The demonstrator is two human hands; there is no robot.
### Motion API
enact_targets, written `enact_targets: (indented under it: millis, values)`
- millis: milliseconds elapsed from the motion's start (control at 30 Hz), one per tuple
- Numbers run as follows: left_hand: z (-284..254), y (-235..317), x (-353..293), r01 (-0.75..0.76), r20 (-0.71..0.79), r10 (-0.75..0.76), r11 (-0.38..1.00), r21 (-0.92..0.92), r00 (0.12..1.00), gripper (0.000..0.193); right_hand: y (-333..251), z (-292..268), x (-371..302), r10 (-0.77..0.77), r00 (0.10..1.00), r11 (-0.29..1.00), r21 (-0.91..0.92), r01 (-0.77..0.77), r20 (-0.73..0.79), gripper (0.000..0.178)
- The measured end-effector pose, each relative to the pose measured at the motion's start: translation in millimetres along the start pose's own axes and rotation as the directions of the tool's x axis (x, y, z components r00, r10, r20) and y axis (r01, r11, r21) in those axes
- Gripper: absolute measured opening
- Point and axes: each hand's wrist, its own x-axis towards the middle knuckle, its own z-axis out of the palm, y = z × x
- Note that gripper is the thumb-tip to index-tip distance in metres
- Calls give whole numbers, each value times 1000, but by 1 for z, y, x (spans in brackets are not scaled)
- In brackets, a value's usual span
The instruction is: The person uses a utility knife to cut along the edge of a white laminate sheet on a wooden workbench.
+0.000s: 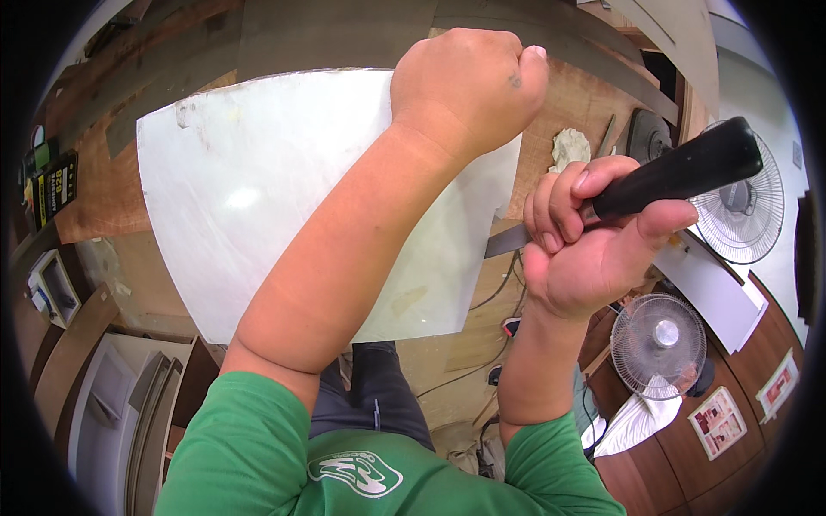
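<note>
Green shirt fabric (258, 456) fills the bottom of the view, and both bare forearms rise out of it. Beyond them lies a large white sheet (258, 206) spread over a wooden workbench (112, 189). The left forearm crosses the sheet diagonally and hides much of its right half. At the sheet's far right edge the left hand (469, 82) is balled into a tight fist, knuckles up, pressing down there; whether anything is inside the fist cannot be told.

To the right, the right hand (594, 232) is wrapped fully around the black handle (680, 172) of a tool, thumb lying under the handle and fingers curled over it. A grey metal blade (508, 241) comes out of the hand's left side and reaches the sheet's right edge, just below the fist.

A pale lump of putty-like stuff (570, 148) sits on the bench behind the right hand. Two round fans (661, 344) stand lower right, one above the other. Dark cables (482, 361) trail over the floor near the person's legs.
</note>
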Motion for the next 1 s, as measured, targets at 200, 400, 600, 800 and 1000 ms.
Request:
enact_targets:
  millis: [200, 400, 600, 800, 1000]
  values:
    - [8, -7, 2, -57, -115, 50, 997, -58, 992, 45, 23, 0, 2, 28, 997, 1000, 5, -28, -67, 83]
    - [9, -4, 1, -21, -110, 10, 994, -104, 994, 45, 38, -7, 5, 63, 997, 996, -66, -65, -45, 85]
    - [8, 0, -1, 21, -56, -26, 995, -94, 998, 47, 43, -9, 3, -10, 998, 987, -163, 0, -61, 84]
    - [7, 0, -2, -33, -109, 22, 994, -106, 994, 49, 1, -3, 0, 24, 997, 1000, -6, -24, -67, 85]
    - [9, 5, -1, -6, -93, -5, 993, -119, 996, 50, 9, -4, 4, 7, 999, 994, -108, -1, 50, 89]
